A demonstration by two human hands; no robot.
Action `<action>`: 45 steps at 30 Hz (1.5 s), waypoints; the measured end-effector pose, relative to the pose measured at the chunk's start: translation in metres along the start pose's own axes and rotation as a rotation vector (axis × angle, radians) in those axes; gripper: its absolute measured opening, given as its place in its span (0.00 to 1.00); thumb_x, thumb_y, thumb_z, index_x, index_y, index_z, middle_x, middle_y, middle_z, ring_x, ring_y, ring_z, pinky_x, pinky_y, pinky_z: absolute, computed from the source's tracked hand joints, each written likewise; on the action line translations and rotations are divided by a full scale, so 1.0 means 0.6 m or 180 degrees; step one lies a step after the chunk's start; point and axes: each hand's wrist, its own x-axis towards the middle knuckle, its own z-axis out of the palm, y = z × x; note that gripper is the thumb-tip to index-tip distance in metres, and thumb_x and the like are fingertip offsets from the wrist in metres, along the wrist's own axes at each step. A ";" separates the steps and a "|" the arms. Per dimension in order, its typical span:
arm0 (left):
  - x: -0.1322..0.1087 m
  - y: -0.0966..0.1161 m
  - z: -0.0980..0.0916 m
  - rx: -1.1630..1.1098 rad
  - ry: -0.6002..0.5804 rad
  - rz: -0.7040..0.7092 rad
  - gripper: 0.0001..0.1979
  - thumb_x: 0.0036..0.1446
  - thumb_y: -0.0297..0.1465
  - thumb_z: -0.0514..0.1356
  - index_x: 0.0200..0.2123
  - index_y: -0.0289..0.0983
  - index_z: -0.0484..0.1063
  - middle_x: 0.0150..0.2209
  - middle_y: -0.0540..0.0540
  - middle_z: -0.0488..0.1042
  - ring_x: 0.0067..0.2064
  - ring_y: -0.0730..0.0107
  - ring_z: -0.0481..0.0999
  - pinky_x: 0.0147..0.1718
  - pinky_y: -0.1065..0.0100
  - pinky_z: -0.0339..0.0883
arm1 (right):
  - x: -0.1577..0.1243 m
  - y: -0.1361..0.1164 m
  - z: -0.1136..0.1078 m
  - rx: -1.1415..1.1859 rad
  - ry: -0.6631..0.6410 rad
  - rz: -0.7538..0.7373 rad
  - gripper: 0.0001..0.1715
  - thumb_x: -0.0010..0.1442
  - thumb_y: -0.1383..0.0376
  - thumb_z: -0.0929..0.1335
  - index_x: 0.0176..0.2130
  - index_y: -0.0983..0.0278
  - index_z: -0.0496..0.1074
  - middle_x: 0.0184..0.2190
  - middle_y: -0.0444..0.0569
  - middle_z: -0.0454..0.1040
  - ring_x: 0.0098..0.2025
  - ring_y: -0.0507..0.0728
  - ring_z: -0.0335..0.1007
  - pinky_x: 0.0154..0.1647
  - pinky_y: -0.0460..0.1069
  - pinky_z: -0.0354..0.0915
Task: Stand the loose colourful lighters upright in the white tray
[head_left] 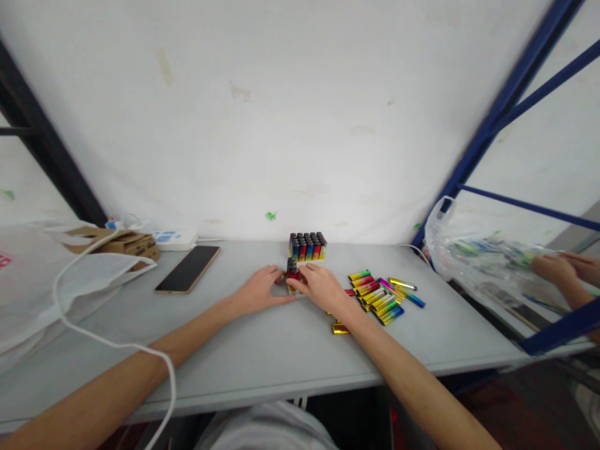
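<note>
Just before the lighter block (pixel 307 246), left hand (pixel 260 289) and right hand (pixel 321 286) pinch a small lighter bundle (pixel 293 275) between curled fingers.

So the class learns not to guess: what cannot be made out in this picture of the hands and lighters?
All in the head view:
- lighter cluster between left hand and right hand: count and grip hidden by the hands themselves.
- loose lighters: prints too small.
- clear bag: contents blurred by glare.
- co-worker's hands: cut off by the right edge.
</note>
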 end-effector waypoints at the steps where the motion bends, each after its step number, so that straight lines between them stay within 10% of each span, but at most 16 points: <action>1: 0.000 -0.001 -0.001 -0.0002 0.0014 -0.0009 0.28 0.59 0.61 0.66 0.38 0.40 0.76 0.40 0.42 0.78 0.42 0.51 0.78 0.46 0.55 0.72 | 0.000 0.002 -0.005 0.0041 -0.0024 -0.0014 0.24 0.74 0.46 0.70 0.40 0.63 0.80 0.39 0.56 0.82 0.39 0.61 0.77 0.42 0.50 0.66; 13: 0.004 -0.005 -0.006 -0.0030 -0.0106 -0.0094 0.31 0.57 0.62 0.65 0.42 0.39 0.77 0.39 0.42 0.77 0.44 0.48 0.79 0.46 0.54 0.72 | -0.080 0.233 -0.164 0.0218 0.0012 0.0639 0.09 0.67 0.66 0.73 0.45 0.63 0.85 0.48 0.57 0.86 0.50 0.64 0.82 0.60 0.58 0.71; 20: 0.005 -0.004 -0.007 -0.0057 -0.0099 -0.0083 0.31 0.57 0.60 0.66 0.45 0.39 0.78 0.40 0.42 0.78 0.44 0.49 0.79 0.46 0.55 0.73 | -0.097 0.292 -0.166 0.0464 -0.0428 0.0694 0.10 0.59 0.65 0.75 0.42 0.61 0.86 0.48 0.55 0.87 0.53 0.67 0.81 0.64 0.61 0.71; 30: 0.003 -0.008 -0.004 -0.0057 -0.0084 -0.0084 0.30 0.57 0.61 0.66 0.42 0.40 0.78 0.39 0.42 0.78 0.43 0.49 0.79 0.45 0.55 0.72 | -0.074 0.283 -0.147 0.1500 0.0317 0.0878 0.19 0.58 0.52 0.77 0.41 0.63 0.78 0.37 0.50 0.83 0.40 0.60 0.78 0.47 0.56 0.72; 39: 0.001 -0.010 -0.002 -0.0028 -0.0073 -0.0071 0.29 0.58 0.60 0.67 0.43 0.39 0.78 0.40 0.42 0.78 0.43 0.50 0.79 0.45 0.55 0.73 | 0.020 0.149 -0.151 0.3868 0.1324 0.0920 0.31 0.50 0.41 0.81 0.40 0.58 0.74 0.48 0.52 0.84 0.50 0.61 0.81 0.53 0.57 0.76; 45: -0.002 -0.008 -0.001 0.0024 -0.0054 -0.0029 0.29 0.58 0.60 0.67 0.43 0.40 0.77 0.40 0.42 0.78 0.43 0.50 0.79 0.44 0.57 0.72 | 0.034 0.071 -0.089 0.3804 0.0998 0.0912 0.35 0.56 0.35 0.76 0.44 0.56 0.67 0.23 0.34 0.69 0.19 0.50 0.58 0.22 0.46 0.60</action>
